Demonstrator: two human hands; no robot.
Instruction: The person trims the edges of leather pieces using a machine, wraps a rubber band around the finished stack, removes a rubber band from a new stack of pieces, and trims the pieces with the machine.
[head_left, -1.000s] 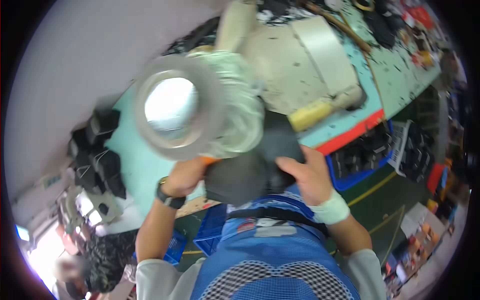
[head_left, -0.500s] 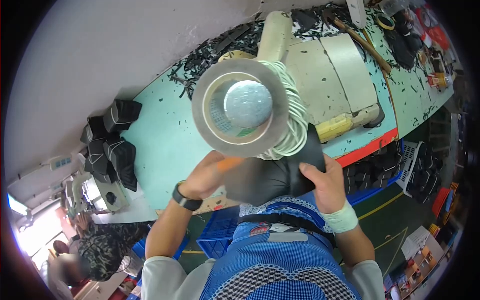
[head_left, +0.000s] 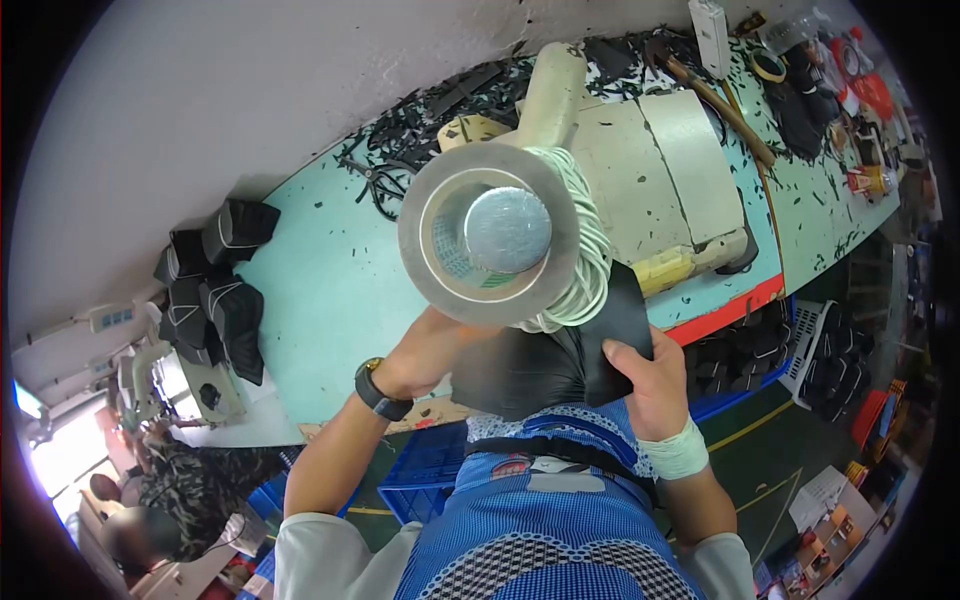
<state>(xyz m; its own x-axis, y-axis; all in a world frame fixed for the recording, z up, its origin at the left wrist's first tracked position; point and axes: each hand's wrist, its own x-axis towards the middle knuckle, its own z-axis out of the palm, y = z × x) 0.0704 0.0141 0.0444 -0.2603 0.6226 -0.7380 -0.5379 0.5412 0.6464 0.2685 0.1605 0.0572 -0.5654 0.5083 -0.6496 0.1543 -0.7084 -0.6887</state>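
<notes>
My right hand [head_left: 650,385] pinches the right edge of a black leather-like piece [head_left: 540,375], thumb on top. The piece is folded and creased in front of my waist. At its left side is my left hand [head_left: 425,355], fingers curled and partly hidden behind a large roll of tape [head_left: 420,270]. A blurred orange patch shows by these fingers; what it belongs to is unclear. The tape roll stands close to the camera with a round metal end inside it. A coil of pale green cord [head_left: 590,240] hangs at the roll's right side.
A cream sewing machine [head_left: 650,170] lies across the green table [head_left: 310,290]. Black bundles [head_left: 235,230] sit at the left end. Scissors [head_left: 375,185], black scraps and a hammer [head_left: 720,105] lie behind. Blue crates [head_left: 425,465] stand below; a person [head_left: 185,490] is at lower left.
My left hand has shifted slightly up and right, further behind the tape roll, and the orange streak beside it is now mostly hidden. My right hand keeps its hold. The view has tilted slightly.
</notes>
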